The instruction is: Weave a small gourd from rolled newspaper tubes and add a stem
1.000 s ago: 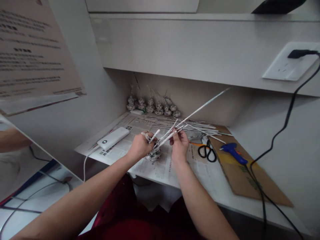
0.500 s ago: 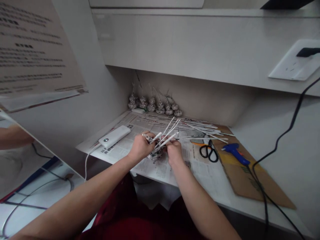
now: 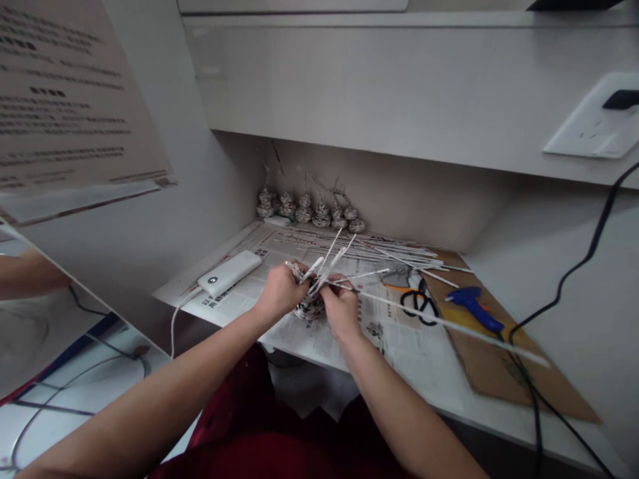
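A small woven paper piece (image 3: 310, 308), round and mottled grey, sits between my hands just above the newspaper. My left hand (image 3: 282, 290) is closed around its left side. Several white rolled-paper strips (image 3: 332, 263) stick up and outward from its top. My right hand (image 3: 341, 306) pinches at the right side, with the fingers on a strip. One long paper strip (image 3: 449, 324) runs from there far to the right, over the scissors and the cardboard. My fingers hide part of the weave.
Black-handled scissors (image 3: 419, 307) lie to the right. Beyond them a blue glue gun (image 3: 474, 307) rests on cardboard (image 3: 529, 372), its cable trailing. A white power bank (image 3: 229, 273) is at left. Loose paper strips (image 3: 399, 251) and several woven gourds (image 3: 303, 209) are at the back.
The long strip at my right hand has swung toward me and now stretches far right across the scissors. My right hand has moved slightly left, closer to the woven piece. My left hand stays put.
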`<state>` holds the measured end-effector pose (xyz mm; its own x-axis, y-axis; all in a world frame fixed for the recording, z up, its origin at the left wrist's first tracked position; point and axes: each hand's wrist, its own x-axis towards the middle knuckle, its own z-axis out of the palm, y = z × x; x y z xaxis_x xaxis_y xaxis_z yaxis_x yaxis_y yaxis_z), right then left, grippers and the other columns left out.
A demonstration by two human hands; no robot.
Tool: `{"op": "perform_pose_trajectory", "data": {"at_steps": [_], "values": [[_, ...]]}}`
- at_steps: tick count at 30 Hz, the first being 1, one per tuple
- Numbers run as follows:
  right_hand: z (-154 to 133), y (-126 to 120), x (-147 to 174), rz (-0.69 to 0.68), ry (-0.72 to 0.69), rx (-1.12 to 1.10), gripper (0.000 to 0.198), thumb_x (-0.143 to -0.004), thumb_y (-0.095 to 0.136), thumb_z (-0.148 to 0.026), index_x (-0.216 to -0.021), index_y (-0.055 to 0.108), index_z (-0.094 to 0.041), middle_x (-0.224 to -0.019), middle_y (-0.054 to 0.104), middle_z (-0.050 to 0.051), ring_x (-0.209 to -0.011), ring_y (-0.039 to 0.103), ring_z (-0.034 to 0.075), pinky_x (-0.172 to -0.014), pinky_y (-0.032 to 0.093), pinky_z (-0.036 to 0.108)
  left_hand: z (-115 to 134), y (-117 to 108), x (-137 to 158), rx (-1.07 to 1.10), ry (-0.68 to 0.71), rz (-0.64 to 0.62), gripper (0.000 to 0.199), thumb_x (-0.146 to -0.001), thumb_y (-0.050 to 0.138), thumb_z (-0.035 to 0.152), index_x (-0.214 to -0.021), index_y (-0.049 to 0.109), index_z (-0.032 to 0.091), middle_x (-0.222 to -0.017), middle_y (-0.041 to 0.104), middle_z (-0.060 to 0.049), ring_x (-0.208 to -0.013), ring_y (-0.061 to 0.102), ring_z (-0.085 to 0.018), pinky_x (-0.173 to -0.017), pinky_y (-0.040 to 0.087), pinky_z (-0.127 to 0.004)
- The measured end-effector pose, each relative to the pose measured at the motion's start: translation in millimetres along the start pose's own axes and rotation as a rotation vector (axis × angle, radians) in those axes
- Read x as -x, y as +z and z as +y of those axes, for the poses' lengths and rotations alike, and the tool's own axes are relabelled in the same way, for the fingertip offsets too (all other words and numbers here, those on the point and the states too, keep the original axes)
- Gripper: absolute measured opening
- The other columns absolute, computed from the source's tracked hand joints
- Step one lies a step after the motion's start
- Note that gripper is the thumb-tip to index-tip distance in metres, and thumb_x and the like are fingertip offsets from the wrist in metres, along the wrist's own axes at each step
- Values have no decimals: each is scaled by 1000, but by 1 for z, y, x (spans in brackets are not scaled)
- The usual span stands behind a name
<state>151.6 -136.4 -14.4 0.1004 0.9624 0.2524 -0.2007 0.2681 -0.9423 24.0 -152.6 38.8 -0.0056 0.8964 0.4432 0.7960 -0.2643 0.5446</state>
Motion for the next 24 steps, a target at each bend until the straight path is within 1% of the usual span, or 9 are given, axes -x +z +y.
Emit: {"op": "perform_pose_trajectory", "data": {"at_steps": [2, 4, 8, 12, 15, 18, 20, 22, 24], "values": [[-2, 0, 1, 0, 0, 15, 19, -69, 70, -33, -79, 61, -19, -68, 65, -2, -65, 60, 15, -62, 47, 25, 1, -1, 0, -32, -11, -16, 18, -75, 54, 22, -78, 72, 19, -82, 71, -6, -77, 65, -19, -71, 47, -25], [-5, 1, 2, -1, 19, 18, 21, -68, 71, -34, -79, 61, -19, -68, 65, -1, -64, 60, 15, -61, 47, 25, 2, -1, 0, -59, 11, -25, 18, -75, 54, 22, -78, 72, 18, -81, 70, -7, -75, 64, -19, -70, 47, -25], [-7, 1, 2, 10, -24, 71, 14, -73, 65, -32, -78, 61, -20, -69, 65, -1, -64, 60, 15, -62, 47, 25, 4, -2, 0, -54, 12, -12, 19, -76, 55, 22, -77, 73, 19, -81, 70, -7, -75, 65, -19, -70, 48, -25], [-5, -1, 2, 17, -68, 128, 10, -74, 62, -30, -75, 56, -21, -65, 63, -3, -62, 60, 16, -61, 47, 26, 3, -1, -1, 10, -50, -14, 19, -74, 57, 22, -81, 74, 19, -84, 73, -6, -80, 68, -20, -74, 49, -25], [-8, -2, 4, 16, -79, 228, 8, -73, 61, -27, -72, 56, -21, -63, 62, -3, -60, 58, 15, -60, 45, 25, 0, -2, -2, 88, -90, -18, 20, -71, 58, 19, -82, 75, 19, -82, 75, -4, -79, 69, -20, -73, 51, -25], [-13, -2, 5, 11, -102, 283, 5, -72, 60, -24, -71, 57, -21, -66, 63, -2, -62, 58, 15, -62, 45, 26, -1, -5, -4, 123, -100, -69, 23, -70, 57, 18, -84, 75, 20, -83, 75, -2, -80, 69, -20, -75, 51, -26], [-14, -2, 5, 9, -97, 293, 6, -71, 60, -24, -69, 56, -21, -64, 61, -3, -61, 57, 15, -61, 44, 25, 0, -9, -6, 113, -97, -116, 25, -70, 57, 19, -86, 76, 22, -86, 76, -2, -83, 69, -21, -77, 51, -28], [-14, -3, 4, 2, -93, 298, 7, -71, 60, -24, -67, 55, -21, -61, 59, -4, -58, 56, 14, -60, 44, 25, 1, -11, -8, 106, -99, -152, 24, -71, 58, 22, -88, 76, 23, -89, 76, -2, -87, 68, -22, -80, 51, -29], [-14, -4, 3, -13, -96, 299, 9, -71, 60, -25, -66, 55, -21, -60, 59, -4, -57, 55, 14, -60, 43, 25, 2, -10, -10, 119, -110, -157, 23, -72, 60, 28, -88, 75, 23, -89, 75, -2, -88, 68, -22, -79, 51, -29]]}}
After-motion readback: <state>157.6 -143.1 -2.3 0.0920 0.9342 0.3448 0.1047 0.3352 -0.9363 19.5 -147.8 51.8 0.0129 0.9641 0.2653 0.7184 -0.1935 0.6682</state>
